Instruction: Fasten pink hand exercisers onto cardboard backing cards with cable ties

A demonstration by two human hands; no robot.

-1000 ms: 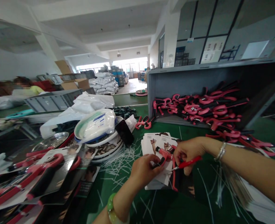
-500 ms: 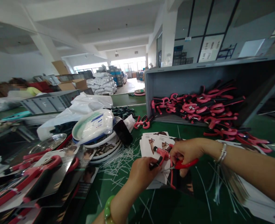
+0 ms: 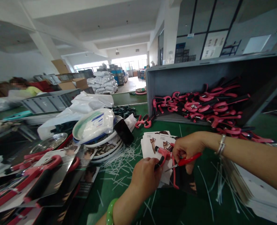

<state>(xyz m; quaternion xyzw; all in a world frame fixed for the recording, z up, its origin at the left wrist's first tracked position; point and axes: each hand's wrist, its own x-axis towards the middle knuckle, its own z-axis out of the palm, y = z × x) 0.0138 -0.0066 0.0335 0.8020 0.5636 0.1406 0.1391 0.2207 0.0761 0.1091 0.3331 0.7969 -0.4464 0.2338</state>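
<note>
Pink pliers with black grips (image 3: pixel 166 153) lie over printed cards (image 3: pixel 147 145) at the middle of the green table. My left hand (image 3: pixel 146 175) is closed, its fingertips at the black grip on the pliers' left side; the exact pinch is partly hidden. My right hand (image 3: pixel 187 150) wraps round red-handled scissors (image 3: pixel 188 160), whose blades point left over the pliers. That hand's fingers also rest near the pliers' right side, and they hide part of the tool.
A grey crate (image 3: pixel 152 90) on its side holds many pink pliers. White plastic strips (image 3: pixel 121 159) litter the table beside stacked round trays (image 3: pixel 82 129) and a phone (image 3: pixel 124 132). Carded pliers (image 3: pixel 42 175) fill the left; stacked cards (image 3: pixel 253 190) stand right. A person (image 3: pixel 32 90) is far left.
My left fingertips have curled in and sit slightly lower on the pliers' grip. The scissors in my right hand have tilted, their handles now higher and the blades a little farther right.
</note>
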